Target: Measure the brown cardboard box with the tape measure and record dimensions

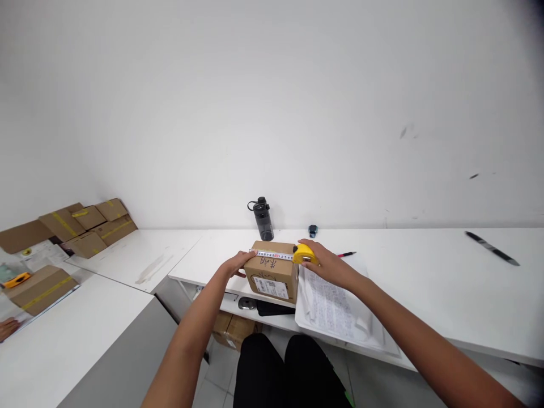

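Observation:
A small cardboard box (271, 277) sits near the front edge of the white desk, with handwriting on top and a printed label on its front. Across its top lies the white blade (272, 255) of a tape measure. My left hand (240, 264) is closed at the box's left edge, thumb pressing the blade's end there and fingers against the side. At the right edge, my right hand (323, 262) is closed around the yellow tape measure case (304, 254).
Written sheets (335, 306) lie right of the box, a pen (349, 254) behind them. Against the wall stand a dark bottle (263, 220) and a small watch-like item (313, 230). Cardboard boxes (87, 226) are stacked on the left table, where another person's hand (8, 327) shows.

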The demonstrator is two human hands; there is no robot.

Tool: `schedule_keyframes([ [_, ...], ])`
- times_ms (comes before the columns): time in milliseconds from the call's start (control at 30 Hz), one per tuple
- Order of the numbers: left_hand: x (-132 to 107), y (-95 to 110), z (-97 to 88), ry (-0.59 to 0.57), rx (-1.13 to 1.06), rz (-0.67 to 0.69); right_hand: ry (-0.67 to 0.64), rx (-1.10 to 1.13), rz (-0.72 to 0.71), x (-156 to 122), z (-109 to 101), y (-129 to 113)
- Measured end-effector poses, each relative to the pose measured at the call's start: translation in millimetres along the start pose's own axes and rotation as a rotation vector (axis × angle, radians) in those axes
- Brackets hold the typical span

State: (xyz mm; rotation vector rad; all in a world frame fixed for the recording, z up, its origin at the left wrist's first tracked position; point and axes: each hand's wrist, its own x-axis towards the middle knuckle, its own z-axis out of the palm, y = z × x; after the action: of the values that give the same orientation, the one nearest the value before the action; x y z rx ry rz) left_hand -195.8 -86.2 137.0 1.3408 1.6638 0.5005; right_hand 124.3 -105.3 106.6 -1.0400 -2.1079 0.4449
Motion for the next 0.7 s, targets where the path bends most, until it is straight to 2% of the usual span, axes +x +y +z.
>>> schedule_keyframes([
  [167, -5.0, 6.2, 2.6, -0.041, 0.015, 0.034, 0.034, -0.036, -0.024, -6.4, 6.2, -0.4],
  [267, -7.5, 13.7, 2.2, 0.031, 0.062, 0.056, 0.075, -0.187, -0.083, -8.5, 5.3, -1.7],
  [367, -10.3, 28.1, -8.5, 0.148, 0.07, 0.097, 0.2, -0.374, -0.248, -19.3, 1.4, 6.0],
  [467, -17.4, 48.1, -23.6, 0.219, 0.033, 0.185, 0.408, -0.439, -0.362, -47.8, 6.1, 7.3],
  [533, -23.7, 62.1, -25.2, 0.21, -0.012, 0.286, 0.57, -0.418, -0.423, -74.0, 22.1, -6.9],
  [567, -26.3, 69.0, -21.4, 0.178, -0.036, 0.341, 0.603, -0.353, -0.42, -87.2, 34.2, -19.6],
  [633, -28.1, 83.1, -4.6, 0.063, -0.057, 0.429, 0.707, -0.19, -0.332, -109.3, 62.4, -53.6],
  [700, -23.9, 98.1, 19.7, -0.067, -0.008, 0.471, 0.71, -0.069, -0.229, -120.6, 88.2, -91.1],
])
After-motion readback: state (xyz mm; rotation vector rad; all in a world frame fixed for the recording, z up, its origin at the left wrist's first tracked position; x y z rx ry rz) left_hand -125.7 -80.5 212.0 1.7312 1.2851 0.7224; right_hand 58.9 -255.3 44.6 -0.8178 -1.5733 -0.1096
